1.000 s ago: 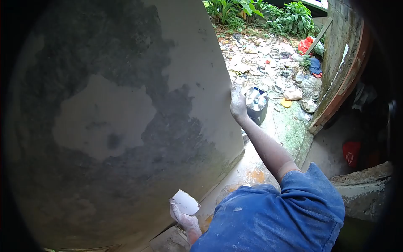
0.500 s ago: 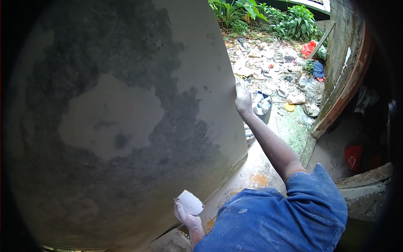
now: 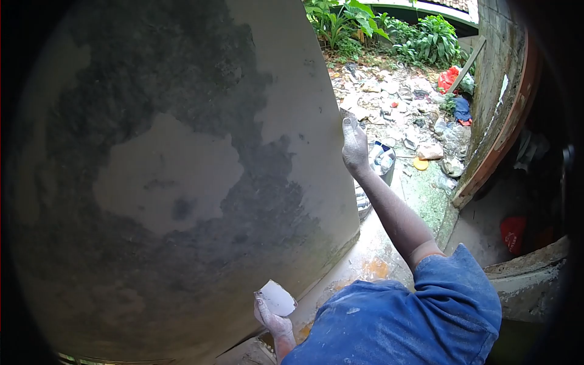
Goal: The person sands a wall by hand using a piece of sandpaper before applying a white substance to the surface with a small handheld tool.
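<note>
My left hand (image 3: 272,319), pale with dust, is closed on a white flat piece (image 3: 278,298) with rough, broken-looking edges, held low in front of the wall. My right hand (image 3: 355,149) is raised at the right edge of the wall (image 3: 316,146), its fingers wrapped round a small thing. Only a little of that thing shows above the thumb, too little to name. Large dark grey patches cover the paler wall surface.
Beyond the wall edge a bucket (image 3: 383,159) with pale contents stands near my right forearm. Scattered rubbish (image 3: 395,103) covers the ground up to green plants (image 3: 435,39). A curved wooden edge (image 3: 502,146) and a red item (image 3: 513,235) are at the right.
The view has shifted slightly, so the wall patches sit a little lower and further right. My right hand has turned a little, and a small thing now shows above its thumb.
</note>
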`<state>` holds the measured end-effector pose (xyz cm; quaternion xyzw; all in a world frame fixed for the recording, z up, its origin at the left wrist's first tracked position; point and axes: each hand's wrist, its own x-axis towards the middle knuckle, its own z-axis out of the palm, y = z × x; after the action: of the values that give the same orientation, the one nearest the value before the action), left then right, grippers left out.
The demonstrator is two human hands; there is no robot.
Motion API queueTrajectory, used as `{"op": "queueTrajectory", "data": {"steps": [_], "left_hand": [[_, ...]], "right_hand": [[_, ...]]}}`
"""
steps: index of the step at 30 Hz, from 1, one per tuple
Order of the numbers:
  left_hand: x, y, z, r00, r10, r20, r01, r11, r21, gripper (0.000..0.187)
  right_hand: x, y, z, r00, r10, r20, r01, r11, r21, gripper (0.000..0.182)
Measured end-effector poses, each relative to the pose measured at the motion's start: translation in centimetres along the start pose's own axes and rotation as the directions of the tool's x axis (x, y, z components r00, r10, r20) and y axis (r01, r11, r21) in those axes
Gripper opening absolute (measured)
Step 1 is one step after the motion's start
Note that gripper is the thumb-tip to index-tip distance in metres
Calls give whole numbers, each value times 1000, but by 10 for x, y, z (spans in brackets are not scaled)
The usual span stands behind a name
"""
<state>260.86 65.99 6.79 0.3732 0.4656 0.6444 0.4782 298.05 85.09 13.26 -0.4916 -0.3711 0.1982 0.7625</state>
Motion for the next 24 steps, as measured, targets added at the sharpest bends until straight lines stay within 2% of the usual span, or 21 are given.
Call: {"op": "queueTrajectory", "data": {"steps": [1, 3, 5, 6, 7, 9, 11, 13, 14, 15, 17, 18, 21, 23, 24], "left_hand": [[-1, -1, 2, 1000, 1, -4, -1, 1000, -6, 44], [0, -2, 3, 1000, -25, -13, 25, 1000, -7, 43], [-1, 1, 5, 1000, -28, 2, 28, 1000, 0, 43], [-2, 3, 5, 999, -33, 15, 33, 999, 6, 44], [-2, 1, 3, 999, -33, 13, 33, 999, 6, 44], [-1, 0, -4, 998, -17, 68, 21, 998, -52, 37], [-2, 1, -8, 997, -28, 73, 32, 998, -49, 36], [-2, -4, -7, 996, -37, 77, 41, 998, -56, 36], [-3, -7, -8, 999, -29, 37, 30, 999, -37, 36], [-1, -8, -9, 1000, -19, -2, 19, 1000, -15, 36], [-1, -3, -5, 999, -15, 38, 16, 1000, -26, 35], [-2, -2, -3, 997, -13, 70, 16, 999, -39, 34], [0, -8, -9, 996, -37, 77, 42, 997, -66, 34], [0, -10, -8, 997, -31, 65, 35, 998, -56, 34], [0, -12, -4, 999, -21, 48, 24, 998, -50, 34]], "right_hand": [[-3, -5, 2, 1000, -21, 12, 20, 999, 45, 37], [-19, 3, -1, 999, -43, 31, 43, 999, -4, 38], [-31, 40, 1, 968, -214, -129, 206, 976, -68, 37], [-33, 43, -5, 987, -140, -74, 127, 980, -155, 36], [-28, 47, -7, 988, -140, -72, 127, 980, -155, 36], [-4, 40, -13, 1000, -6, 27, 7, 1000, -24, 42], [11, 1, -2, 997, -77, 6, 77, 997, -8, 43], [13, -39, 3, 986, 119, 120, -141, 970, 199, 44], [2, -45, 3, 995, 49, 88, -65, 979, 195, 43], [-3, -24, 1, 995, 48, 84, -63, 978, 198, 43], [-9, 43, -10, 985, -157, -74, 139, 969, -206, 45], [-18, 44, -14, 1000, -27, 8, 27, 999, -33, 42], [-3, 41, -15, 999, -25, 22, 25, 1000, 4, 43], [2, -1, -7, 999, -27, 18, 26, 998, 52, 44], [0, -26, -5, 997, 52, 64, -58, 994, 88, 45]]}}
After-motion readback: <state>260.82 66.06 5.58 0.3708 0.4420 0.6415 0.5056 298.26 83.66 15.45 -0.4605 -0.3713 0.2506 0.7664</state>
